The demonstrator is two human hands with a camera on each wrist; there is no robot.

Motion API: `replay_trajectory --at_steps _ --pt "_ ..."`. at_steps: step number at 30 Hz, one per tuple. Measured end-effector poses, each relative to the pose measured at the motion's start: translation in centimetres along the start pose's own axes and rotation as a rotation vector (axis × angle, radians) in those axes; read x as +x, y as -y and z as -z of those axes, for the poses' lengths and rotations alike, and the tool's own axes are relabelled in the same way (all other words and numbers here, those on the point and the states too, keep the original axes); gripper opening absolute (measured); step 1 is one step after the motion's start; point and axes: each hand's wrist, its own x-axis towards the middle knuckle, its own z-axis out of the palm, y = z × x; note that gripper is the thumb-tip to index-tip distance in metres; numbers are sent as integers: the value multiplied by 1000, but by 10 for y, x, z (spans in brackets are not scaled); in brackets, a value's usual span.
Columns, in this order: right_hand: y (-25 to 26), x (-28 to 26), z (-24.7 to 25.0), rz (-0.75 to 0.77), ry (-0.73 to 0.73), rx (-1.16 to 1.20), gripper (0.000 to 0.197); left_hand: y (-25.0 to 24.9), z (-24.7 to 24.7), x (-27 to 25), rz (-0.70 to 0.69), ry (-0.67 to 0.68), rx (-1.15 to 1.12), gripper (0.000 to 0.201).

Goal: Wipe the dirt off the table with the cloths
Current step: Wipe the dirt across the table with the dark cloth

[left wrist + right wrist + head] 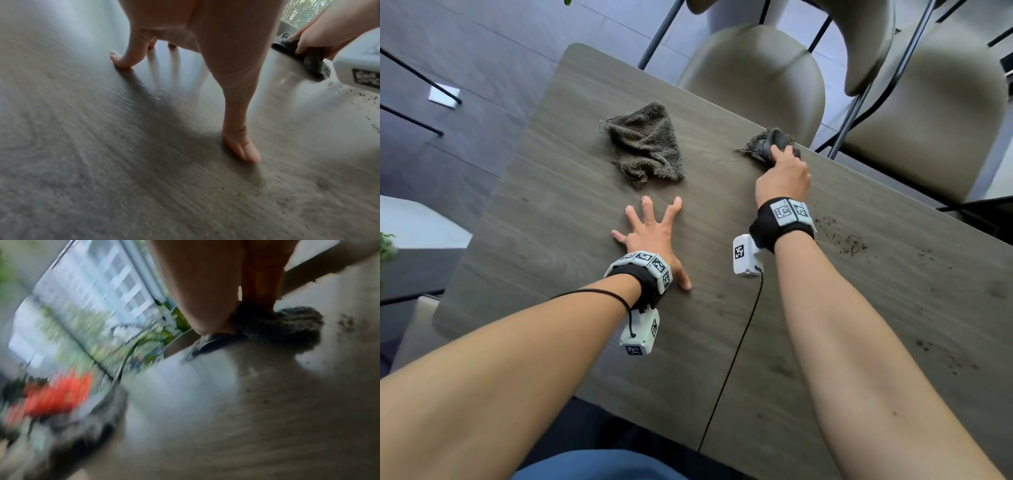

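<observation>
Cloths: I noted two on the wooden table (558, 212). The larger brown terry cloth (645, 147) lay crumpled and unheld toward the far left of the tabletop, roughly triangular, its narrow end pointing to the far edge and its frayed wide end toward me; its long axis ran from far to near. The second, a darker bunched cloth (767, 144), sat close to the far right edge of the table, just in front of a beige chair (753, 75). It was too wadded for me to give it an axis.

The right hand (784, 174) gripped this dark cloth, fingers curled down over it, pressing it to the surface. In the left wrist view I saw those fingers (304, 40) closed round the wad (308, 60); the right wrist view, though heavily blurred, showed the same cloth (283, 324) under the hand.

The left hand (654, 236) held nothing. Its fingers were spread wide and arched, only the tips bearing on the table, near the wide end of the brown cloth but not touching it. The left wrist view confirmed the thumb tip (244, 151) and a fingertip (119, 61) planted on the wood.

Dirt (849, 243), in dark crumbs, lay scattered on the right side of the table, beside the right wrist, with finer specks (948, 356) nearer me.
</observation>
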Motion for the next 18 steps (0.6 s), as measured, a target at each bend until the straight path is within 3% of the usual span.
replay_trajectory --at_steps 2,4,6,9,12,15,18 --pt "-6 -16 3 14 -102 167 57 0 -1 1 1 -7 1 166" --pt "-6 -46 -4 128 -169 201 53 1 -1 2 -2 -9 6 167" --pt "5 -78 -19 231 -99 177 52 0 -1 2 -4 -2 18 167" --pt "34 -96 -40 268 133 -15 56 0 -2 4 3 -10 16 155" --pt "62 -67 -42 296 181 -102 56 1 -2 6 -2 -35 -12 135" --pt "78 -17 -41 324 164 -153 48 1 -3 4 3 -18 8 160" --pt "77 18 -35 255 103 -124 41 1 -6 5 5 -17 5 165"
